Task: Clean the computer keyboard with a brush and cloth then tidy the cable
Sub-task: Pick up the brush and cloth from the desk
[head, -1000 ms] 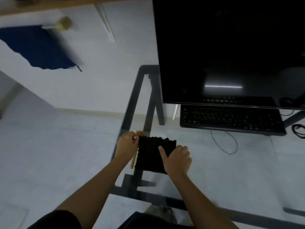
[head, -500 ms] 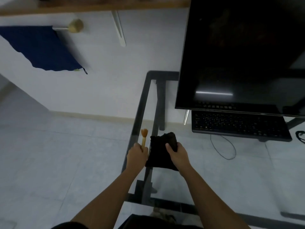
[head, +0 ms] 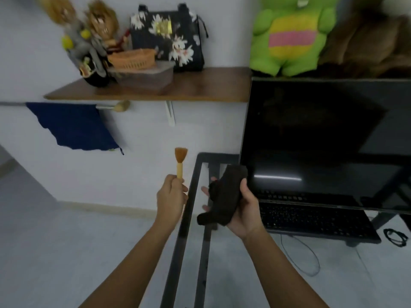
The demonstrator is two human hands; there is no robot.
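Note:
My left hand (head: pixel 170 197) is shut on a small brush (head: pixel 180 162) with a yellow handle and orange bristles, held upright just left of the glass desk's edge. My right hand (head: pixel 243 208) grips a bunched black cloth (head: pixel 224 194) above the desk's left end. The black keyboard (head: pixel 315 220) lies on the desk to the right of that hand, under the monitor. Its thin cable (head: pixel 310 254) loops down in front of it. A small coil of black cable (head: pixel 394 236) lies at the far right.
A large dark monitor (head: pixel 322 141) stands over the keyboard. The glass desk (head: pixel 189 230) has a black metal frame. A wooden wall shelf (head: pixel 155 90) carries dolls, a basket, a floral bag and a green plush toy. A blue cloth (head: pixel 71 125) hangs on a rail.
Both hands lifted off the desk: the left raised the brush upright, the right picked up and bunched the black cloth. The camera tilted up, bringing the shelf into view.

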